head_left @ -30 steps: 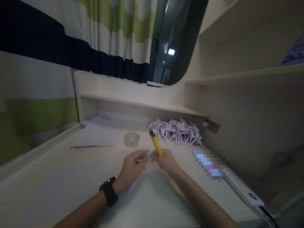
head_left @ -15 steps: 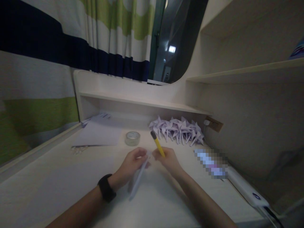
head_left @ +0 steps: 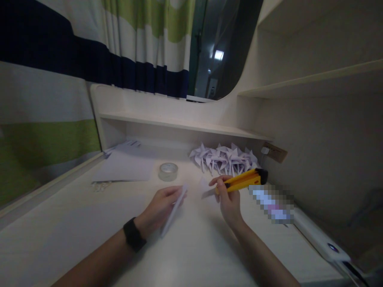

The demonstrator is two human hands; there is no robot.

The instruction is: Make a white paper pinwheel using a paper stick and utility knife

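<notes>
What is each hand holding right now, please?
Left hand: closed on a white folded paper strip.
Right hand: closed on a yellow plastic utility knife.

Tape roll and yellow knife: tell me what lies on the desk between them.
In the head view, only a small loose paper scrap lies between the tape roll and the yellow knife in the right hand; otherwise bare desk.

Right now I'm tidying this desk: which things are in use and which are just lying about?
In use: yellow utility knife in the right hand; folded paper strip in the left hand.
Lying about: tape roll, folded paper pinwheels, paper sheets.
</notes>
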